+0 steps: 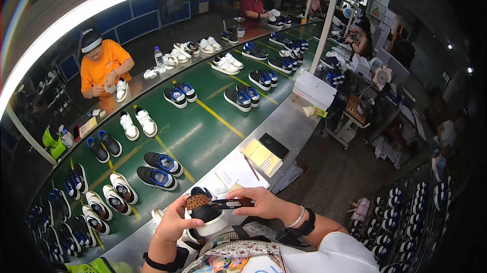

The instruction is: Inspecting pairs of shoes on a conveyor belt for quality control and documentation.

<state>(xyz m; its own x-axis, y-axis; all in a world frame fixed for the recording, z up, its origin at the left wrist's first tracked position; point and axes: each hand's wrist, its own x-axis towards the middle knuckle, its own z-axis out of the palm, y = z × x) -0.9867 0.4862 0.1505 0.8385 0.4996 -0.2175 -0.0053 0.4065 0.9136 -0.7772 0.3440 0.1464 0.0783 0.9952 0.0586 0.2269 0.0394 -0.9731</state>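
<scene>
Close to my body, my left hand [174, 220] grips a sneaker [212, 224] with a white sole edge, a black part and a brown spotted patch. Fingers closed, my right hand [259, 203] holds a slim dark hand tool [231, 203], its narrow end touching or just beside the shoe near the spotted patch. The tool's exact kind is too small to make out. Other shoes, partly hidden, lie beneath and behind my left hand on the metal bench edge.
A green conveyor belt [218, 115] with yellow lines carries several pairs of sneakers. On the near ledge lie an open notebook [238, 174], a yellow card [261, 157] and a black phone-like slab [274, 145]. Shoe racks [401, 222] stand right; co-workers [104, 65] work across the belt.
</scene>
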